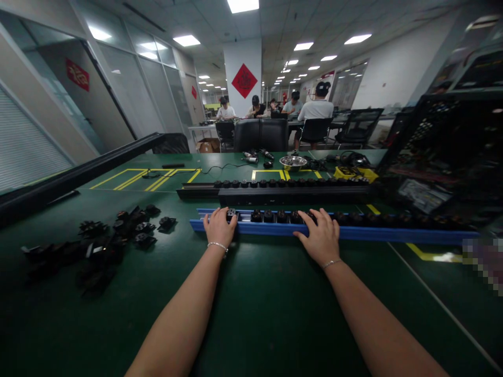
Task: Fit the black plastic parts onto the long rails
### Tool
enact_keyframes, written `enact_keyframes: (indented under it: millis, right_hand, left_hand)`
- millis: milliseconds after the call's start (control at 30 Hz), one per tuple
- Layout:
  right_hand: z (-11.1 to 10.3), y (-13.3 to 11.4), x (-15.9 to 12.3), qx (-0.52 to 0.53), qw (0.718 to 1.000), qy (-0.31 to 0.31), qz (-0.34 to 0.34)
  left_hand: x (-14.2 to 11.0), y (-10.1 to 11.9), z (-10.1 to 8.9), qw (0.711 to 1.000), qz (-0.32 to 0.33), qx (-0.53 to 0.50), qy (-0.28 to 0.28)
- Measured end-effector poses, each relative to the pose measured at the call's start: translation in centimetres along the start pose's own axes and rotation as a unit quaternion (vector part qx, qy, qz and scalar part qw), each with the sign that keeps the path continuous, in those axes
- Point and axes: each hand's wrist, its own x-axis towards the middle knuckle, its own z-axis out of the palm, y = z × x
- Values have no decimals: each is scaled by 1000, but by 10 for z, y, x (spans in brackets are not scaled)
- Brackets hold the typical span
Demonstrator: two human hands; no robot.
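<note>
A long blue rail (259, 227) lies across the green table in front of me, with a row of small black socket-like modules (281, 215) in its channel. My left hand (218, 228) is at the rail's left end, thumb and fingers closed around one black module (232, 213) set apart from the row. Over the row farther right is my right hand (321, 238). Its fingers are spread across the modules and its thumb is near the rail's front face; the modules beneath it are partly hidden.
A black rail (283, 196) with similar modules lies behind the blue one. Loose black modules (118, 235) are heaped at left. Farther back are a metal bowl (293, 162) and a yellow tray (353, 174). A dark frame (436, 152) rises at right. Several people sit in the background.
</note>
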Motion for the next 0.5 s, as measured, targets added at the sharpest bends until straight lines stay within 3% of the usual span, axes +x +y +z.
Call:
enact_keyframes:
  millis: [500]
  right_hand:
    - [3,2,0,-10,1000,-5,3]
  left_hand:
    - [3,-8,-6,1000,-18,16,-2]
